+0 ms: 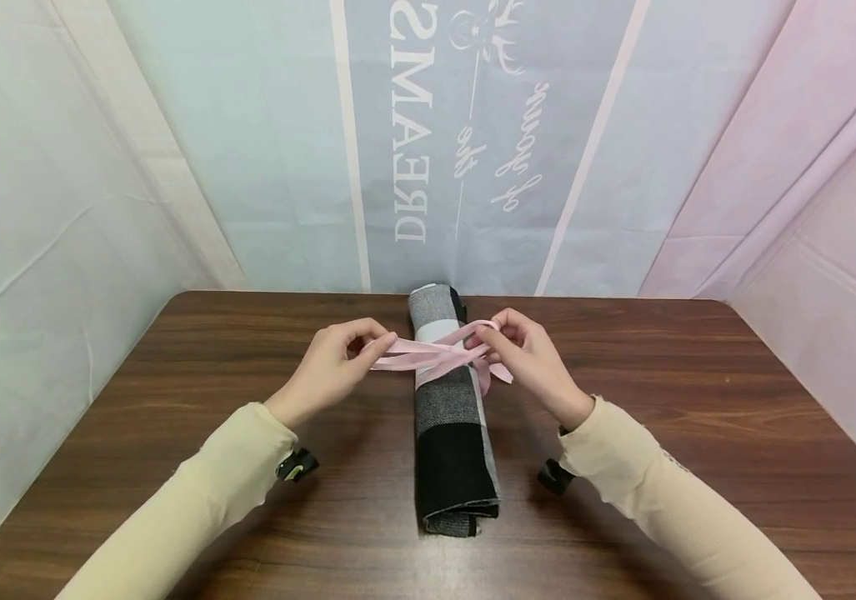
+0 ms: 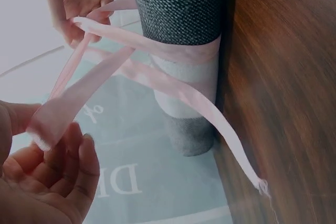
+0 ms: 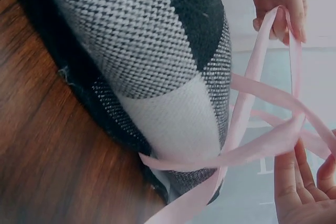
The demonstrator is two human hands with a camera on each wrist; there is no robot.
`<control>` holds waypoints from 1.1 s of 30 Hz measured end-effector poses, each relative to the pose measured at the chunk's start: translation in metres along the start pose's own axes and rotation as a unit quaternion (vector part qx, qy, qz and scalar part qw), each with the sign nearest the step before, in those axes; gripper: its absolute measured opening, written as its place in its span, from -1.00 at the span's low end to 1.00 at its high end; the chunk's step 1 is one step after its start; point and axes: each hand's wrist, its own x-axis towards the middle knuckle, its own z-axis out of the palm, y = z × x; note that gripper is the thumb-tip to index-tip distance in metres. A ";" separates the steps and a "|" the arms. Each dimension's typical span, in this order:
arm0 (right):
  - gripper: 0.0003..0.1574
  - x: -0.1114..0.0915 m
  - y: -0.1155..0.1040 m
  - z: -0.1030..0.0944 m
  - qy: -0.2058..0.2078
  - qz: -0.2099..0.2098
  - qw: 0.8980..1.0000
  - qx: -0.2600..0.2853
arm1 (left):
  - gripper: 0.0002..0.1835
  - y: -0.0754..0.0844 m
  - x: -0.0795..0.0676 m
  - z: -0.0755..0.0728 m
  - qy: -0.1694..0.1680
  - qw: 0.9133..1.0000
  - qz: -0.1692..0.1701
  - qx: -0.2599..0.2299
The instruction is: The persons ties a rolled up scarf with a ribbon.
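Observation:
A rolled checked cloth (image 1: 456,467) in black, grey and white lies lengthwise on the table. Pink ribbon (image 1: 438,360) goes around its far half, with strands crossing above the roll. On one side my left hand (image 1: 333,362) pinches a ribbon loop between thumb and fingers; the left wrist view shows that folded loop (image 2: 50,124) closely. Across the roll, my right hand (image 1: 528,354) pinches another looped part of the ribbon. One frayed ribbon end (image 2: 257,182) trails loose in the left wrist view. The right fingers (image 3: 286,177) partly hide behind ribbon in the right wrist view.
The brown wooden table (image 1: 172,417) has its far edge just beyond the roll. Behind it hangs a pale blue-grey cloth with white lettering (image 1: 412,125). White drapes (image 1: 37,208) close off the sides. Dark devices (image 1: 555,477) sit at both wrists.

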 end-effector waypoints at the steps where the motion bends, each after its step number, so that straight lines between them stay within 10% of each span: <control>1: -0.82 0.000 0.001 -0.001 -0.001 0.003 1.000 0.009 | -0.88 0.000 0.000 -0.002 0.005 1.000 -0.002 -0.002; 16: -0.71 -0.005 0.030 -0.029 0.010 -0.023 0.999 0.045 | -0.87 -0.010 -0.010 -0.023 0.082 0.995 0.036 -0.052; 33: -0.84 -0.025 0.023 -0.049 0.047 0.002 0.999 0.014 | -0.88 -0.022 -0.020 -0.052 0.008 0.992 0.115 0.060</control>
